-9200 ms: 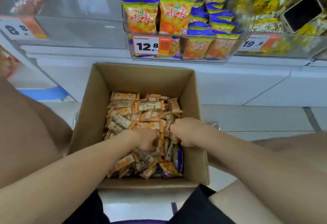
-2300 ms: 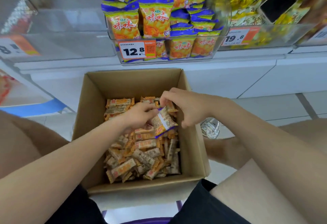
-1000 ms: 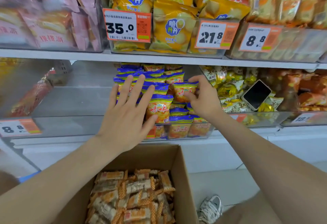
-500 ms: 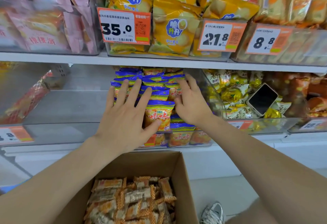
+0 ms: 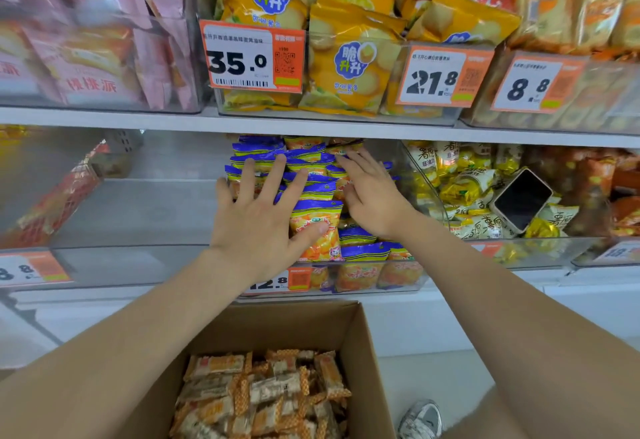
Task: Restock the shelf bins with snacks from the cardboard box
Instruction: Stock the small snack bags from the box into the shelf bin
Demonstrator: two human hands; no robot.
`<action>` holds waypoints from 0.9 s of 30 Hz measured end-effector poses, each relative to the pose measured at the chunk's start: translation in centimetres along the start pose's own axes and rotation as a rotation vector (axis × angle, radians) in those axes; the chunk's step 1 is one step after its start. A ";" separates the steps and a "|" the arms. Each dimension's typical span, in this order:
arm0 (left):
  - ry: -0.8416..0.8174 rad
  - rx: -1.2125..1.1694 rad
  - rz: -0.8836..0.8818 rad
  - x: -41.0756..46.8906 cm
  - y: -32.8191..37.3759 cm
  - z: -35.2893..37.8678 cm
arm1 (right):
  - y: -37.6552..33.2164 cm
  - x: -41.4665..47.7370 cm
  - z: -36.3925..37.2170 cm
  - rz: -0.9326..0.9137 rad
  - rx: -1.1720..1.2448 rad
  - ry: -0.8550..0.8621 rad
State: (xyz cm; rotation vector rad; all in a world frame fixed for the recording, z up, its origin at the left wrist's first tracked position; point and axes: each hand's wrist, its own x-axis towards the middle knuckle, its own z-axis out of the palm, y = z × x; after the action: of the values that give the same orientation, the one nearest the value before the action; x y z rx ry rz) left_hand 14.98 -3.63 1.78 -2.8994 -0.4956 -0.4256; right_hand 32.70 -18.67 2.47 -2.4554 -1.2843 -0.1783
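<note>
Cardboard box [image 5: 294,327] nearly full; left hand [image 5: 256,227] and right hand [image 5: 372,196], fingers spread flat, press binned blue-topped packets [image 5: 318,211]. Restocking judged far from done.

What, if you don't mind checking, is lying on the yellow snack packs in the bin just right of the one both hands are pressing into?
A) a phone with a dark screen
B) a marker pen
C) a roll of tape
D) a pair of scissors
A: a dark-screened phone lies tilted on top of the yellow packs in that bin.
</note>
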 end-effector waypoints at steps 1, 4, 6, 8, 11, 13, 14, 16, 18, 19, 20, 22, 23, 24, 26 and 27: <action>-0.005 0.000 0.004 -0.1 -0.1 -0.1 | -0.1 -0.5 -0.3 0.004 0.010 0.042; 0.001 -0.018 0.030 -0.4 -0.4 -0.8 | -0.9 -2.3 -1.2 0.023 0.061 0.132; 0.029 -0.061 0.061 -0.9 -0.7 -1.3 | -1.9 -3.5 -1.7 0.026 0.121 0.174; 0.086 -0.109 0.104 -1.5 -1.2 -1.7 | -3.3 -4.6 -1.8 -0.017 0.089 0.219; 0.124 -0.148 0.095 -2.1 -2.8 -2.2 | -5.8 -5.3 -1.0 -0.112 -0.034 0.222; 0.072 -0.178 0.077 -2.2 -4.0 -1.7 | -7.1 -4.9 -0.1 -0.167 -0.129 0.148; 0.030 -0.180 0.087 -2.2 -4.6 -1.3 | -7.3 -4.4 0.3 -0.182 -0.173 0.102; -0.042 -0.172 0.116 -1.8 -5.3 -0.6 | -7.3 -3.3 0.7 -0.181 -0.238 0.031; -0.063 -0.141 0.108 -1.2 -5.5 -0.3 | -7.2 -2.4 1.1 -0.154 -0.247 -0.003; -0.069 -0.117 0.099 -0.9 -5.4 -0.2 | -7.3 -2.2 1.3 -0.143 -0.244 -0.009; -0.071 -0.092 0.094 -0.8 -5.3 -0.2 | -7.4 -2.1 1.5 -0.137 -0.239 -0.013; -0.065 -0.036 0.098 -0.8 -4.9 0.0 | -7.3 -2.3 1.9 -0.141 -0.230 -0.028; -0.056 -0.008 0.107 -0.9 -4.8 0.1 | -7.1 -2.5 2.0 -0.151 -0.227 -0.037; -0.049 0.010 0.117 -1.0 -4.9 0.3 | -6.9 -2.6 1.9 -0.161 -0.226 -0.042; -0.038 0.020 0.124 -1.1 -4.9 0.5 | -6.6 -2.7 1.9 -0.156 -0.218 -0.029; -0.024 0.016 0.116 -1.2 -4.8 0.5 | -6.6 -2.7 1.9 -0.145 -0.218 -0.022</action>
State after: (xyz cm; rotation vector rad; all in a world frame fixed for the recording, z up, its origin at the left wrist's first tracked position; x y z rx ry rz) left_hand 12.36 0.57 1.45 -2.9021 -0.3312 -0.3679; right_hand 25.65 -16.56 1.66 -2.5476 -1.5259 -0.3469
